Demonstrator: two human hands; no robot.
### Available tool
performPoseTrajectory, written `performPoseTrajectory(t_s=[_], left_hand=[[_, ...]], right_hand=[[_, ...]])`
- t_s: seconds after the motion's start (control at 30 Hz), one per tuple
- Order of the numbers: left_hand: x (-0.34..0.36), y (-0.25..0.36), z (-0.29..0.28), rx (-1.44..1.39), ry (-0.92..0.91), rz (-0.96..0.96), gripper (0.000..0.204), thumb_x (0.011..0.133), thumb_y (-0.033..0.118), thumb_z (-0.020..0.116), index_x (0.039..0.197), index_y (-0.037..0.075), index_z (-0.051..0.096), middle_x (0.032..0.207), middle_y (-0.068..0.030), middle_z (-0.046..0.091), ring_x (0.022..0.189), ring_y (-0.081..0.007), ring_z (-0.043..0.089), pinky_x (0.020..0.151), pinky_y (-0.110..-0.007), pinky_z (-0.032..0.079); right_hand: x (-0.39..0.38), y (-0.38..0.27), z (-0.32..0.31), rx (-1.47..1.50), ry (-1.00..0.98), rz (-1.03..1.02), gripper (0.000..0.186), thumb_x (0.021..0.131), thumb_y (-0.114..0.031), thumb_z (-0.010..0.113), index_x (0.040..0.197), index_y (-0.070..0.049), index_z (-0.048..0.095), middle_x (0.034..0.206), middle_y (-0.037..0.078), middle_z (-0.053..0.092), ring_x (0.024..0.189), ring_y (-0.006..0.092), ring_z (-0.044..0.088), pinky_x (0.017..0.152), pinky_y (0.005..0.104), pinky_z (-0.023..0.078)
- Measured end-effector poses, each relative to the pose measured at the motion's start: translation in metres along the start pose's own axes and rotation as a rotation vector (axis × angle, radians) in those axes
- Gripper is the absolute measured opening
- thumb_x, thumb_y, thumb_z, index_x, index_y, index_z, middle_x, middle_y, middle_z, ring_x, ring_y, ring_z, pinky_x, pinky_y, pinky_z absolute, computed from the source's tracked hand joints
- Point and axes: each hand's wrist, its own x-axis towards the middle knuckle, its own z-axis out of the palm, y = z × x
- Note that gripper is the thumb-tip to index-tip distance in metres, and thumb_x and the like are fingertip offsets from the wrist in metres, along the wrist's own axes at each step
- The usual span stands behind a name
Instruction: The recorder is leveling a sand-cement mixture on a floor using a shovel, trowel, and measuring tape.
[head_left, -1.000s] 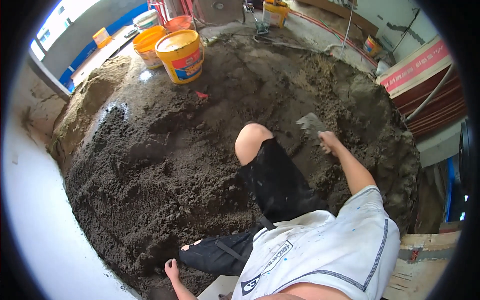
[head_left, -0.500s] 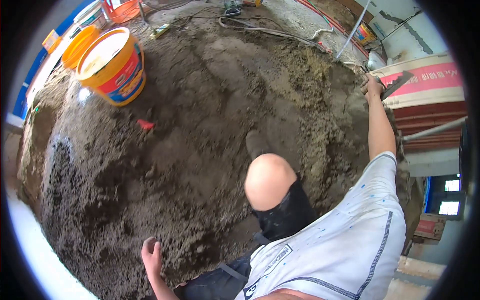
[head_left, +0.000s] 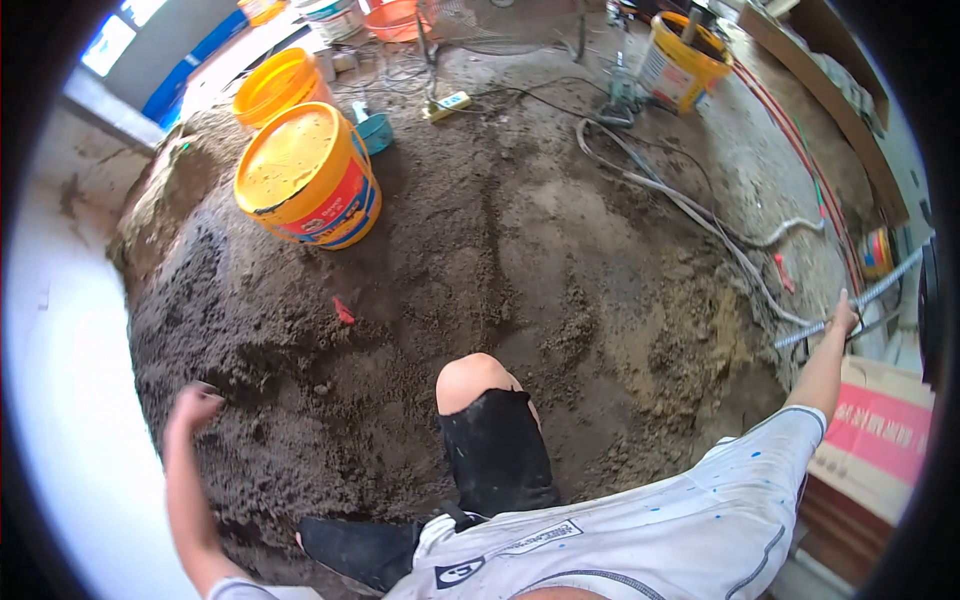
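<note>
while bucket label [head_left: 338, 213] is red/blue, l hand [head_left: 200, 403] curls closed, r hand [head_left: 845, 317] unclear.

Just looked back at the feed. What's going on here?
The person's left hand is out over the dark, lumpy ground, too blurred to tell whether it holds anything. The right hand is stretched far right by a grey pole; whether it grips that is unclear. Two yellow buckets stand close together ahead, left of centre, with a teal container beside the nearer one.

Wide fisheye view from the head, down over both hands [head_left: 198, 404] [head_left: 845, 316]
</note>
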Motion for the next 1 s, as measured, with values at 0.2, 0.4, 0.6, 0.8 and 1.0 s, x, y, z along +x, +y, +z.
performPoseTrajectory(t_s=[0.2,0.4,0.6,0.8,1.0], left_hand=[[-0.137,-0.124,-0.217,0.051,0.73,-0.356,0.039,0.098,0.022,0.07,0.126,-0.004,0.066,0.117,-0.0249,0.073,0.106,-0.0359,0.071,0.093,-0.045,0.057],[-0.366,-0.198,-0.287,0.143,0.732,-0.497,0.038,0.098,0.025,0.071,0.124,-0.004,0.068,0.118,-0.0209,0.073,0.105,-0.0315,0.071,0.095,-0.042,0.056],[-0.282,-0.041,-0.063,-0.57,0.13,-0.116,0.047,0.093,0.02,0.08,0.135,0.001,0.069,0.112,-0.0111,0.077,0.1,-0.0173,0.072,0.089,-0.034,0.059],[-0.294,0.057,0.071,-1.09,0.054,0.18,0.08,0.098,0.025,0.079,0.161,0.003,0.036,0.153,-0.0153,0.056,0.133,-0.0269,0.061,0.109,-0.043,0.053],[-0.34,0.118,-0.108,-1.798,0.424,0.139,0.045,0.117,0.035,0.042,0.136,-0.001,0.06,0.121,-0.0196,0.073,0.112,-0.0306,0.07,0.105,-0.043,0.053]], right_hand=[[-0.026,-0.131,0.054,0.207,-0.301,-0.022,0.064,0.085,-0.042,0.086,0.116,0.012,0.07,0.114,0.023,0.075,0.097,0.0324,0.072,0.087,0.0442,0.058],[-0.531,-0.345,0.083,0.141,-1.152,-0.741,0.035,0.09,-0.032,0.078,0.09,-0.001,0.063,0.074,0.013,0.065,0.072,0.0231,0.066,0.072,0.0442,0.054],[-0.805,-0.439,0.006,0.287,-1.818,-1.128,0.031,0.088,-0.028,0.076,0.091,0.002,0.07,0.081,0.022,0.072,0.08,0.037,0.074,0.075,0.0475,0.058],[-0.992,-0.484,-0.201,0.21,-2.28,-1.575,0.024,0.089,-0.023,0.068,0.093,0.0,0.069,0.085,0.022,0.07,0.08,0.0358,0.07,0.076,0.0493,0.054],[-0.932,-0.548,-0.304,0.465,-2.258,-1.445,0.02,0.088,-0.017,0.063,0.096,0.002,0.066,0.097,0.026,0.071,0.096,0.0442,0.07,0.083,0.0516,0.054]])
